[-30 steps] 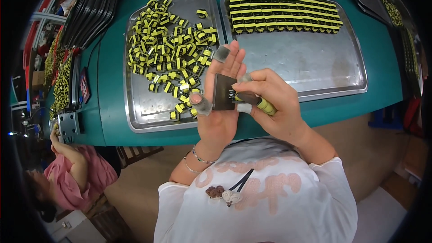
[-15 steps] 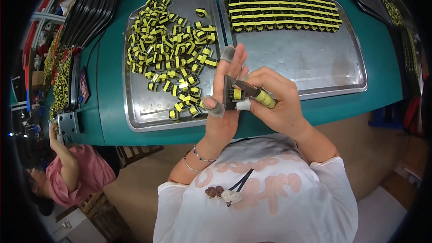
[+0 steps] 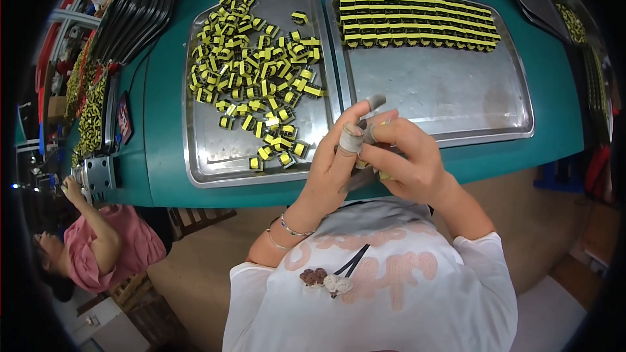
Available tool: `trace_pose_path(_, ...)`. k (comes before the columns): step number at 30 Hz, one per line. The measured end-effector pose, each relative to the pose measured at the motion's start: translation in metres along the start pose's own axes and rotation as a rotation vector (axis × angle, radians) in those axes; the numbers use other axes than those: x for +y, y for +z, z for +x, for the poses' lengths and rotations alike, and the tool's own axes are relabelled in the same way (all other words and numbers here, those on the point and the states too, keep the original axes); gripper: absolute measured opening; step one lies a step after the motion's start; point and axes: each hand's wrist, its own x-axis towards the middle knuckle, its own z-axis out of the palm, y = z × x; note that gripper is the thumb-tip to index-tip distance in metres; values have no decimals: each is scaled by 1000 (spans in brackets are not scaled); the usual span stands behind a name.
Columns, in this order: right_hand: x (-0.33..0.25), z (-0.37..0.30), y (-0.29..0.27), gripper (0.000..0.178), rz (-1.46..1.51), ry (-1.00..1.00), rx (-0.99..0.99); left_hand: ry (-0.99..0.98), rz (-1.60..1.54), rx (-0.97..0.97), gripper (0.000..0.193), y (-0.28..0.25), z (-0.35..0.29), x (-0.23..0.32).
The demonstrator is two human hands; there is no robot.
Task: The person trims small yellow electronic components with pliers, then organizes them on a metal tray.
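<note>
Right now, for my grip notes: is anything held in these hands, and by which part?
Yellow bits show between the left hand and right hand, but the hands hide the rest, so what is held, and by which part, cannot be told.

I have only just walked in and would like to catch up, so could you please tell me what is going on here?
A person in a white top has the left grip and right grip close together over something yellow, mostly hidden, so how each holds it cannot be told. On the green table, the left tray bears a loose spread of small yellow-and-black parts; the right tray bears similar parts in neat rows toward its far side.
</note>
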Motion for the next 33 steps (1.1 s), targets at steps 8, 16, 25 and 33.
trace_pose_path(8,-7,-5,-26,44,3,111,79,284,505,350,35,-14,-1,11)
trace_pose_path(16,72,-20,-119,38,-258,523,393,-44,1706,721,29,-41,-18,45)
trace_pose_path(25,142,-32,-181,32,-706,714,125,228,1460,687,36,-51,-12,32)
trace_pose_path(33,167,-32,-181,32,-739,739,38,293,628,521,29,-46,-10,33)
